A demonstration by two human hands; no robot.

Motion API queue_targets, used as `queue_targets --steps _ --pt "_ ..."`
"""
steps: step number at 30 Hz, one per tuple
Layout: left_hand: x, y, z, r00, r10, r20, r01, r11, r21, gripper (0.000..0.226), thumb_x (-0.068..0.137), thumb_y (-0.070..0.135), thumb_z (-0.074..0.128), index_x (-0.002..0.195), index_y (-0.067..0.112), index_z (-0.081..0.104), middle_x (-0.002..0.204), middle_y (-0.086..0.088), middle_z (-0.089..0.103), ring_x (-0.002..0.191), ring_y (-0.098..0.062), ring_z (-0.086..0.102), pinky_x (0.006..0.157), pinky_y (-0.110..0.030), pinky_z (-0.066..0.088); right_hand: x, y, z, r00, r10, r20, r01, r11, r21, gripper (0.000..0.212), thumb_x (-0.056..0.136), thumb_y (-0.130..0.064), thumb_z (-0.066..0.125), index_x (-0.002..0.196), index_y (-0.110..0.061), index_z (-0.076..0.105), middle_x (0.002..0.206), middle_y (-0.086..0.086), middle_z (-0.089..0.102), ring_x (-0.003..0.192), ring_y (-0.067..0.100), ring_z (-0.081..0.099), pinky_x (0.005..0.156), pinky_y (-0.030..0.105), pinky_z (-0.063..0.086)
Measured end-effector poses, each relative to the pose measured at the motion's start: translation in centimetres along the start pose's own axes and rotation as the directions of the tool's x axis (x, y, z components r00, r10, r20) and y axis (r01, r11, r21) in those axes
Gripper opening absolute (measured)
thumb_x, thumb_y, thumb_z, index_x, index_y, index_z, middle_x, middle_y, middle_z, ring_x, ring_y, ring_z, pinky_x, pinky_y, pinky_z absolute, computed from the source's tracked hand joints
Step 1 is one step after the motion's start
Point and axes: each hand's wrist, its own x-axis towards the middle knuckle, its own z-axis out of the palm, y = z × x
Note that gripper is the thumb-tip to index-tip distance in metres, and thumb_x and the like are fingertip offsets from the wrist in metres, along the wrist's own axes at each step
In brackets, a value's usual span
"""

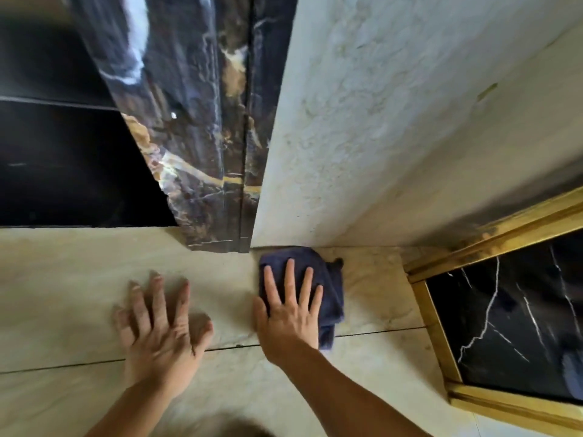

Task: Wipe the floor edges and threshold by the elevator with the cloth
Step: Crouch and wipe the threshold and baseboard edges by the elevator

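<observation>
A dark blue cloth (331,285) lies folded on the cream marble floor (63,279), pushed into the corner where the pale wall (362,137) meets the dark veined marble frame (202,152). My right hand (290,307) presses flat on the cloth with fingers spread, pointing toward the wall. My left hand (161,326) rests flat on the bare floor to the left, fingers apart, holding nothing. The dark elevator opening (69,159) sits at the left, its threshold edge running along the floor.
A black marble floor inset (511,326) with a gold metal border (435,326) lies at the right. Grout lines cross the floor under my hands. The wall rises straight ahead and close.
</observation>
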Motion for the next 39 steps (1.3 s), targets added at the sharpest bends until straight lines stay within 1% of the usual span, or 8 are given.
queue_targets --steps 7,12,16,22,26,30,35,39 --pt "-0.5 0.2 0.2 0.997 -0.018 -0.075 0.016 1.0 -0.022 0.084 0.077 0.06 0.039 0.148 0.014 0.043 0.161 -0.025 0.023 0.146 -0.052 0.015 0.113 -0.067 0.01 1.1 2.7 -1.6 0.782 -0.612 0.119 0.624 0.77 -0.134 0.049 0.102 -0.05 0.02 0.15 -0.049 0.013 0.166 -0.005 0.002 0.15 0.037 -0.005 0.119 0.057 -0.001" --pt "-0.4 -0.1 0.2 0.999 -0.004 -0.039 0.004 1.0 0.001 0.084 0.08 0.061 0.035 0.15 0.015 0.037 0.162 -0.024 0.018 0.147 -0.052 0.012 0.113 -0.067 0.008 1.6 14.7 -4.2 0.997 0.008 0.081 0.011 0.973 -0.23 0.056 0.083 -0.065 -0.021 0.137 -0.055 -0.032 0.156 -0.01 -0.031 0.15 0.034 -0.011 0.121 0.051 0.004" --pt "-0.3 0.0 -0.1 1.0 -0.017 -0.01 0.017 1.0 -0.003 0.085 0.081 0.063 0.033 0.151 0.016 0.035 0.162 -0.025 0.017 0.147 -0.052 0.011 0.113 -0.067 0.007 2.0 12.4 -4.8 0.964 0.208 0.164 -0.195 0.977 -0.092 0.062 0.093 -0.065 0.006 0.147 -0.047 -0.02 0.159 -0.005 -0.03 0.148 0.039 -0.019 0.119 0.056 -0.001" --pt "-0.2 0.1 -0.4 0.997 -0.026 0.075 0.028 0.999 -0.026 0.081 0.082 0.06 0.035 0.15 0.017 0.038 0.16 -0.025 0.024 0.145 -0.052 0.015 0.112 -0.068 0.01 -0.5 -1.2 -2.3 0.837 -0.429 0.339 0.497 0.856 -0.142 0.068 0.088 -0.059 0.004 0.153 -0.04 -0.002 0.165 0.001 -0.015 0.146 0.047 -0.017 0.116 0.065 0.002" --pt "0.1 -0.3 -0.6 0.99 -0.05 0.13 0.054 0.998 -0.021 0.081 0.083 0.062 0.029 0.151 0.02 0.034 0.163 -0.021 0.017 0.146 -0.047 0.006 0.114 -0.063 0.001 -0.9 -2.2 -0.8 0.79 -0.561 0.247 0.608 0.771 -0.192 0.054 0.097 -0.056 0.026 0.15 -0.043 0.027 0.162 0.0 0.025 0.146 0.046 0.02 0.11 0.064 0.031" --pt "0.2 -1.1 -1.8 0.987 -0.018 0.162 0.025 0.999 -0.044 0.082 0.086 0.065 0.027 0.156 0.032 -0.003 0.164 -0.016 -0.015 0.15 -0.043 -0.007 0.118 -0.057 0.004 -0.3 6.7 -1.4 0.975 -0.181 0.125 0.205 0.955 -0.216 0.063 0.091 -0.069 0.004 0.151 -0.05 0.009 0.164 -0.004 0.014 0.148 0.039 0.016 0.113 0.058 0.026" --pt "-0.7 -5.7 -1.7 0.988 0.082 0.131 -0.072 0.994 -0.082 0.084 0.064 0.046 0.071 0.138 0.019 0.043 0.146 -0.019 0.035 0.125 -0.042 0.047 0.09 -0.054 0.052 0.4 12.4 -3.2 0.968 0.231 0.098 -0.199 0.945 -0.258 0.058 0.092 -0.062 0.0 0.133 -0.046 -0.038 0.165 0.003 -0.015 0.149 0.042 -0.001 0.119 0.054 0.013" --pt "-0.5 -8.8 -2.1 0.999 -0.025 0.022 0.027 0.997 -0.071 0.069 0.078 0.053 0.048 0.136 0.015 0.052 0.147 -0.021 0.039 0.127 -0.041 0.044 0.094 -0.056 0.048 -2.2 4.7 -0.7 0.991 0.117 0.058 -0.097 0.956 -0.275 0.056 0.1 -0.043 0.024 0.154 -0.032 0.021 0.16 0.017 0.026 0.137 0.053 0.033 0.101 0.065 0.035"
